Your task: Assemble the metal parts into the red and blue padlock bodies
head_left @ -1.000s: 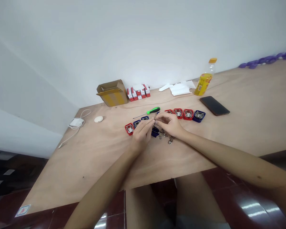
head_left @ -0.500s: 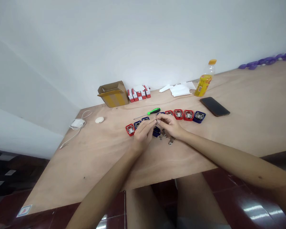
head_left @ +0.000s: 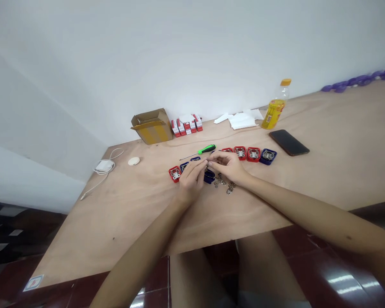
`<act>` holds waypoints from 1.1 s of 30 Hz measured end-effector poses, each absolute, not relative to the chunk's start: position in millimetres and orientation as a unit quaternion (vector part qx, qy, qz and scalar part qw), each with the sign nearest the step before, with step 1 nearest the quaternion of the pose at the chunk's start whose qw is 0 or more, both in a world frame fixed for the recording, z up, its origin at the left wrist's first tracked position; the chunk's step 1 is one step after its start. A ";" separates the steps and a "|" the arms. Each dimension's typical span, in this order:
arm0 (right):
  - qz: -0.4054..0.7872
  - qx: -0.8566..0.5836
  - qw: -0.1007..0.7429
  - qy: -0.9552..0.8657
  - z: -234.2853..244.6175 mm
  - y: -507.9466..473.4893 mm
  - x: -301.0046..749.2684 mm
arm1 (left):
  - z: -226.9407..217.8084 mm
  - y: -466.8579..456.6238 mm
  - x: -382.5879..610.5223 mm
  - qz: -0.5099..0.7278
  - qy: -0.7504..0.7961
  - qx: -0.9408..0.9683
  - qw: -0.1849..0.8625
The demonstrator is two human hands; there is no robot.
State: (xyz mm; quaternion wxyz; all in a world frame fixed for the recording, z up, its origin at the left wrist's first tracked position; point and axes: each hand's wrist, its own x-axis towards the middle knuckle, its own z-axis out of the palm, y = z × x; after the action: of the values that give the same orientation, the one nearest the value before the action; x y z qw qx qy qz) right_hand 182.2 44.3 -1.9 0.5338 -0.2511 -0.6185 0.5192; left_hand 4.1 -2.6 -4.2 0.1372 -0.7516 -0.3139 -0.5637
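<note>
Holding left hand (head_left: 192, 179), right hand (head_left: 227, 167) together, well behind plywood table (head_left: 131, 214) edge

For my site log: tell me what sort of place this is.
Likely a small-parts assembly bench: a pale plywood tabletop, a green-handled screwdriver, and red and navy plastic pieces with metal fittings.

- My left hand (head_left: 192, 179) and my right hand (head_left: 227, 166) are above the wooden table (head_left: 122, 214), fingertips close together; what they hold is too small to see.
- Small metal latches (head_left: 223, 183) lie just beside my right hand.
- Red and blue plastic holders (head_left: 253, 154) stand in a row behind my hands.
- A green screwdriver (head_left: 207, 149) lies near them.
</note>
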 end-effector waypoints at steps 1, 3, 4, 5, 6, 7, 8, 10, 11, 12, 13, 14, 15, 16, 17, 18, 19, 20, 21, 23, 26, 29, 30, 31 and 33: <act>0.522 -0.253 0.531 -0.618 -2.1 44.3 182.5 | -4.6 -2.6 3.9 -0.562 -0.315 -0.752 0.137; 0.525 -0.260 0.521 -0.621 -1.6 44.3 183.5 | -5.5 -3.0 3.9 -0.556 -0.318 -0.756 0.135; 0.528 -0.265 0.512 -0.624 -1.0 44.1 184.2 | -5.9 -3.3 4.1 -0.552 -0.319 -0.759 0.132; 0.532 -0.269 0.500 -0.628 -0.1 44.0 185.0 | -6.1 -3.8 4.5 -0.550 -0.319 -0.761 0.131; 0.536 -0.271 0.489 -0.632 0.8 44.0 185.8 | -6.1 -4.3 5.0 -0.549 -0.318 -0.762 0.131; 0.539 -0.269 0.480 -0.638 1.7 44.0 186.7 | -5.9 -4.8 5.6 -0.550 -0.316 -0.762 0.132; 0.539 -0.266 0.474 -0.644 2.5 44.1 187.5 | -5.7 -5.3 6.2 -0.552 -0.312 -0.761 0.133; 0.532 -0.254 0.469 -0.657 4.2 44.6 188.6 | -5.0 -6.2 7.2 -0.555 -0.304 -0.763 0.133; 0.529 -0.250 0.467 -0.662 4.9 44.9 189.0 | -4.7 -6.4 7.5 -0.555 -0.301 -0.764 0.131; 0.530 -0.247 0.465 -0.665 5.6 45.1 189.2 | -4.6 -6.5 7.6 -0.555 -0.300 -0.765 0.128; 0.534 -0.244 0.462 -0.665 6.2 45.4 189.3 | -4.6 -6.4 7.5 -0.554 -0.301 -0.766 0.126; 0.540 -0.241 0.459 -0.662 6.6 45.7 189.3 | -4.7 -6.2 7.3 -0.553 -0.304 -0.766 0.125; 0.548 -0.239 0.455 -0.660 6.9 46.0 189.3 | -5.0 -5.8 7.0 -0.552 -0.306 -0.766 0.123; 0.554 -0.236 0.451 -0.658 6.8 46.4 189.2 | -5.3 -5.4 6.7 -0.551 -0.309 -0.767 0.118; 0.558 -0.235 0.449 -0.657 6.5 47.1 189.2 | -5.6 -5.0 6.4 -0.550 -0.311 -0.767 0.113; 0.556 -0.234 0.450 -0.658 5.8 48.1 189.3 | -5.9 -4.8 6.2 -0.550 -0.316 -0.766 0.105; 0.550 -0.233 0.453 -0.662 4.8 49.5 189.5 | -6.2 -4.7 6.2 -0.553 -0.323 -0.762 0.096; 0.540 -0.235 0.458 -0.666 3.5 51.2 190.0 | -6.3 -4.8 6.5 -0.557 -0.332 -0.756 0.086; 0.525 -0.238 0.466 -0.671 2.0 53.4 190.9 | -6.3 -5.1 6.9 -0.560 -0.343 -0.750 0.075; 0.489 -0.254 0.483 -0.680 -0.7 58.9 194.2 | -5.6 -6.2 8.2 -0.565 -0.365 -0.739 0.043; 0.428 -0.291 0.500 -0.694 -1.7 67.8 204.8 | -3.9 -7.5 9.7 -0.573 -0.383 -0.724 -0.014; 0.347 -0.299 0.459 -0.761 0.8 72.4 224.3 | -3.8 -6.5 8.8 -0.598 -0.394 -0.697 -0.052; 0.317 -0.292 0.438 -0.789 1.5 72.2 232.7 | -4.6 -5.6 8.0 -0.605 -0.399 -0.686 -0.065; 0.287 -0.269 0.408 -0.824 1.8 71.0 241.7 | -5.8 -4.4 7.0 -0.609 -0.406 -0.676 -0.081; 0.243 -0.227 0.318 -0.888 0.5 66.2 260.1 | -9.4 -1.5 5.2 -0.617 -0.419 -0.655 -0.121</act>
State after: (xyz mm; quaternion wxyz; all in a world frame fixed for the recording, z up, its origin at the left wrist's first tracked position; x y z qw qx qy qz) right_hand 260.1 66.2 0.5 0.3180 -0.2272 -0.8878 0.2431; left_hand 5.2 -1.5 -9.4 -0.1208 -0.6553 -0.4195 -0.6165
